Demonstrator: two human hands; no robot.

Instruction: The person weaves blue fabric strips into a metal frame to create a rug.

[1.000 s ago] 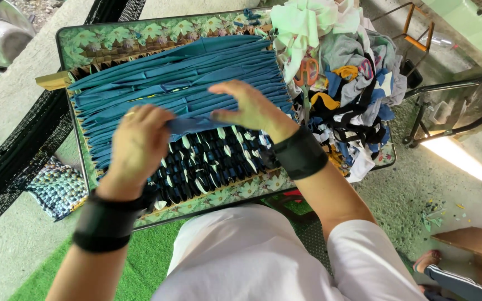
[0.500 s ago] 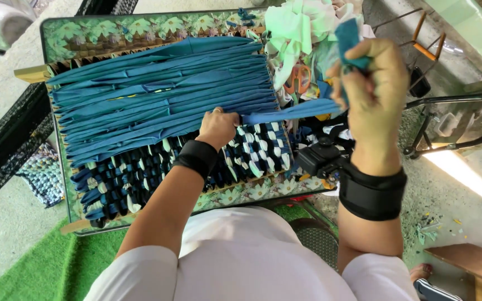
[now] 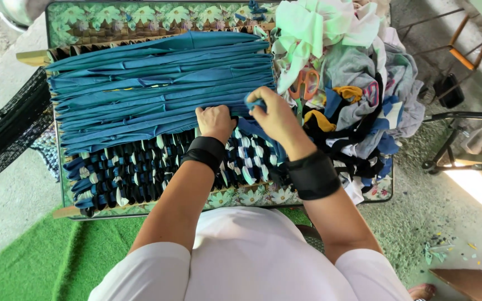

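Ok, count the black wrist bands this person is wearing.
2. One black band sits on the left wrist, just below the left hand on the blue strips. The other black band wraps the right wrist, below the right hand. None appears hidden.

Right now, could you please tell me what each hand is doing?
Left hand: closed, fingers pressing into the blue fabric strips.
Right hand: closed, pinching the end of a blue strip.

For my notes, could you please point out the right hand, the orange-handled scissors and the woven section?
right hand (image 3: 274, 114): head view, knuckles.
orange-handled scissors (image 3: 304, 83): head view, handle loop.
woven section (image 3: 135, 173): head view, middle.
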